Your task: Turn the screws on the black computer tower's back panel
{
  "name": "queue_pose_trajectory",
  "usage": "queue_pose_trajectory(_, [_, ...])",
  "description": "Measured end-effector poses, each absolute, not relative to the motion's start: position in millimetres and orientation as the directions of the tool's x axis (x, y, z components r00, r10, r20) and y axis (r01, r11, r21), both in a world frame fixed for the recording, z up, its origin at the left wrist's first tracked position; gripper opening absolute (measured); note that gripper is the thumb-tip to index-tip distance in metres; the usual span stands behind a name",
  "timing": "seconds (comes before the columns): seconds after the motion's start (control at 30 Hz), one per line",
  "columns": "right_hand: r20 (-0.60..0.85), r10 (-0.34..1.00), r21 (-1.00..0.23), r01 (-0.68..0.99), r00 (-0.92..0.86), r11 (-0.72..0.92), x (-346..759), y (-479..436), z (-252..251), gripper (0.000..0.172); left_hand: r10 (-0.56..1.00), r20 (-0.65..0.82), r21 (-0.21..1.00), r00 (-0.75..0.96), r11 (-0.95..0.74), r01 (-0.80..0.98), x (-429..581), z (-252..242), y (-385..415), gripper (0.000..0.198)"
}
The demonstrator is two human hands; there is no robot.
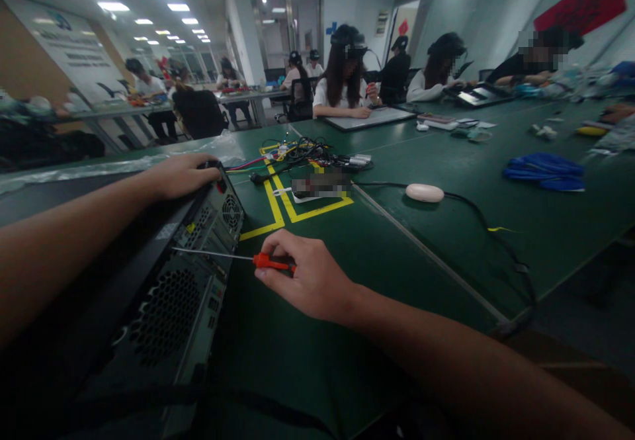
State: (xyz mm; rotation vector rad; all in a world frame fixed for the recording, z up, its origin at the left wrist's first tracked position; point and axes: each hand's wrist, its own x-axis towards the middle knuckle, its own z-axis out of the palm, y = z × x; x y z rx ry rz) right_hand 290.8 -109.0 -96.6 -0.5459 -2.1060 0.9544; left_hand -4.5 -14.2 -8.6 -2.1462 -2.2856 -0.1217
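Observation:
A black computer tower case point(124, 228) lies on the left of the table, its back panel facing right with a honeycomb vent, a small round fan grille and ports. My left hand point(186, 172) grips the case at its far back corner; some of its fingers are hidden. In my right hand point(310, 278) is a screwdriver point(270, 263) with an orange-red handle, held between thumb and fingers. Its long thin shaft points left, and the tip is at the edge of the back panel, above the honeycomb vent. Whether the tip sits in a screw cannot be made out.
Yellow tape point(317, 214) marks the green table point(397, 261) beyond the case. Tangled cables point(310, 152) lie there. A black cord with a pale oval piece point(424, 193) crosses the right side, near a blue bundle point(544, 172). Several people sit working across the table.

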Motion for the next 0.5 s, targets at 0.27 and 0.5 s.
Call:
queue_pose_trajectory(0.27, [0.449,0.632,-0.774,0.079,-0.631,0.629,291.5,-109.4,-95.3,0.014,0.998,0.052,0.075,-0.046,0.042,0.996,-2.1,-7.0,-15.2,0.078])
queue_pose_trajectory(0.5, [0.452,0.63,-0.773,0.075,-0.632,0.63,291.3,-108.2,-97.1,0.015,0.999,0.044,0.057,-0.028,0.026,0.998,-4.9,-8.5,-13.3,0.078])
